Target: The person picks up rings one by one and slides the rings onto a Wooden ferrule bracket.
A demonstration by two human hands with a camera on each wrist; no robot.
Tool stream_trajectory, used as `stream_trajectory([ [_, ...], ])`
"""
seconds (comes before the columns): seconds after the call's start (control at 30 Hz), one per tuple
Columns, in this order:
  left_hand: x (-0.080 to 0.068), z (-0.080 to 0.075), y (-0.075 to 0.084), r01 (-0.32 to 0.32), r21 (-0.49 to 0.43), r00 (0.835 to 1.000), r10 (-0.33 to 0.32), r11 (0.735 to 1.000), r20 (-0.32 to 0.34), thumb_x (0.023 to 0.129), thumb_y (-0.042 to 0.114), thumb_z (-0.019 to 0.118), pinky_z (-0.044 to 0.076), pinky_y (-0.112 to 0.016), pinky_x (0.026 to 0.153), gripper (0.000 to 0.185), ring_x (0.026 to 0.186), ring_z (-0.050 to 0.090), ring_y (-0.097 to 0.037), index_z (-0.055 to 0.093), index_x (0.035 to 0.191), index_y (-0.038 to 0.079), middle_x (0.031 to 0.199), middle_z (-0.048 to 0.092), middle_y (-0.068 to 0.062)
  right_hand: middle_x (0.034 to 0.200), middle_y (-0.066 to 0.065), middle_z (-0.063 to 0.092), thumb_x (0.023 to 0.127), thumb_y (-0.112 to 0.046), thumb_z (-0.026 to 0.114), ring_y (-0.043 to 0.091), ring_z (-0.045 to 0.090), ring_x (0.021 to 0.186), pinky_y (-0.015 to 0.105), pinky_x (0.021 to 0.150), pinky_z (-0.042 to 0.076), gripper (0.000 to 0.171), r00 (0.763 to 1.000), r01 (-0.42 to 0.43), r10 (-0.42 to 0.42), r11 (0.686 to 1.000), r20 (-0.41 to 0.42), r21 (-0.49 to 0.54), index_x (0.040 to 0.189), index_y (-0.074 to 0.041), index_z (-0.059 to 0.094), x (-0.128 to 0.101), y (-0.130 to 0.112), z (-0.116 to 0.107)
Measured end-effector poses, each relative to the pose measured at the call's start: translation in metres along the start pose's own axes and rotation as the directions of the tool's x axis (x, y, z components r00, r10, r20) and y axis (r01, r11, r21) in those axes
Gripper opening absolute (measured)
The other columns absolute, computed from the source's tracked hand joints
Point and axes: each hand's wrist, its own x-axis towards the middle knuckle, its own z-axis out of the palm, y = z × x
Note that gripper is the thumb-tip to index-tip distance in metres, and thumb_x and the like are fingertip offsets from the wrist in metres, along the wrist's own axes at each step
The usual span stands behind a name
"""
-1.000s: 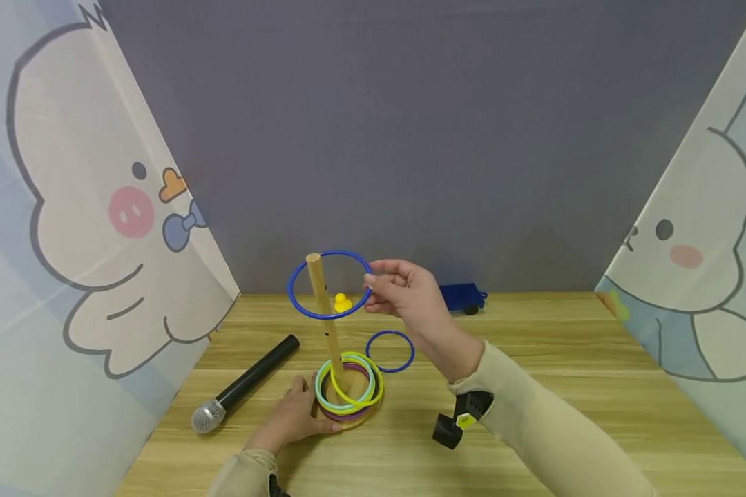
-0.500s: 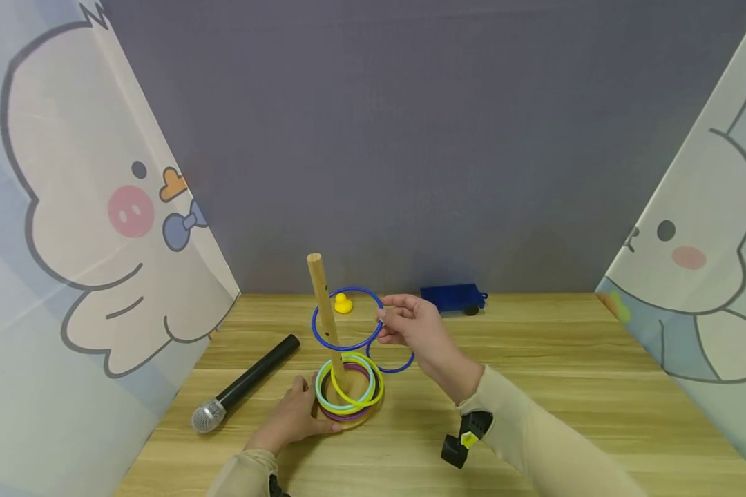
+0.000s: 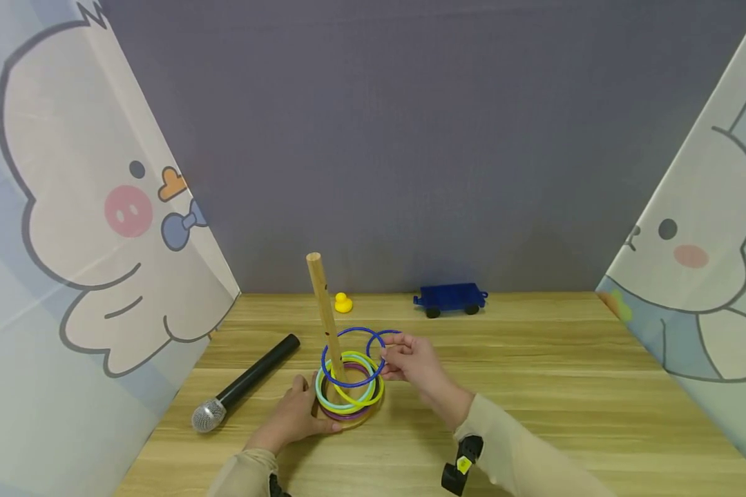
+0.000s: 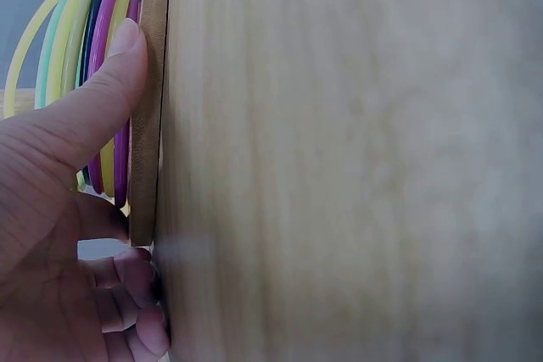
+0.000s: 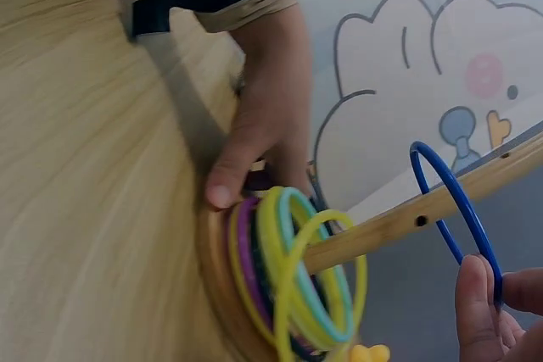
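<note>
On a wooden table (image 3: 534, 386) flanked by cartoon-printed curtains (image 3: 68, 241), a person works a ring-stacking toy. At its centre a wooden peg (image 3: 324, 314) rises at a slight tilt from a round base (image 4: 151, 108), with yellow, teal and purple rings (image 3: 348, 393) piled around its foot. The left hand (image 3: 292, 417) rests beside the base, its thumb pressed flat against the rim and the other fingers (image 4: 127, 294) curled against the table. The right hand (image 3: 413, 362) pinches a blue ring (image 3: 353, 357) between thumb and fingertips; the ring encircles the peg, tilted, low over the pile. A second blue ring (image 3: 382, 338) lies on the table just behind that hand. To the left lies a black microphone (image 3: 245, 383); at the far edge stand a blue toy wagon (image 3: 450, 298) and a small yellow duck (image 3: 343, 303).
</note>
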Motion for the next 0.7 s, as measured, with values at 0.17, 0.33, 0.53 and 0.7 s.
stream_trajectory([
  [0.17, -0.001, -0.002, 0.0, 0.001, -0.001, 1.0, -0.001, 1.0, -0.002, 0.062, 0.057, 0.086, 0.048, -0.047, 0.076, 0.105, 0.087, 0.05, -0.027, 0.05, 0.136, -0.01, 0.099, 0.042, -0.013, 0.08, 0.008, 0.062, 0.093, 0.004, 0.059, 0.011, 0.061, 0.057, 0.029, 0.061, 0.056, 0.027, 1.0, 0.001, -0.001, 1.0, -0.004, -0.012, 0.118, 0.013, 0.053, 0.003, 0.021, 0.001],
  [0.33, -0.001, -0.004, 0.0, -0.009, 0.01, 1.0, 0.009, 1.0, -0.016, 0.062, 0.056, 0.086, 0.048, -0.048, 0.075, 0.106, 0.086, 0.051, -0.029, 0.049, 0.136, -0.009, 0.099, 0.042, -0.013, 0.077, 0.005, 0.061, 0.094, 0.004, 0.057, 0.01, 0.061, 0.057, 0.029, 0.061, 0.056, 0.03, 1.0, -0.012, 0.012, 1.0, 0.0, -0.023, 0.12, 0.016, 0.051, 0.004, 0.039, 0.002],
  [0.53, -0.001, -0.002, 0.0, -0.027, 0.01, 0.999, 0.028, 1.0, -0.027, 0.061, 0.056, 0.086, 0.048, -0.049, 0.074, 0.108, 0.085, 0.051, -0.03, 0.047, 0.138, -0.009, 0.098, 0.042, -0.014, 0.08, 0.009, 0.063, 0.094, 0.003, 0.058, 0.013, 0.063, 0.06, 0.031, 0.063, 0.057, 0.03, 1.0, 0.005, -0.004, 0.999, 0.012, -0.046, 0.12, 0.018, 0.052, 0.005, 0.052, 0.002],
  [0.7, 0.0, -0.001, 0.0, -0.019, 0.007, 1.0, 0.02, 1.0, -0.007, 0.063, 0.058, 0.085, 0.048, -0.048, 0.075, 0.109, 0.087, 0.05, -0.029, 0.045, 0.139, -0.01, 0.099, 0.043, -0.014, 0.086, 0.019, 0.064, 0.092, 0.004, 0.061, 0.018, 0.064, 0.061, 0.042, 0.064, 0.058, 0.023, 0.996, 0.065, -0.073, 0.984, -0.042, -0.167, 0.11, 0.018, 0.059, 0.016, 0.06, -0.009],
])
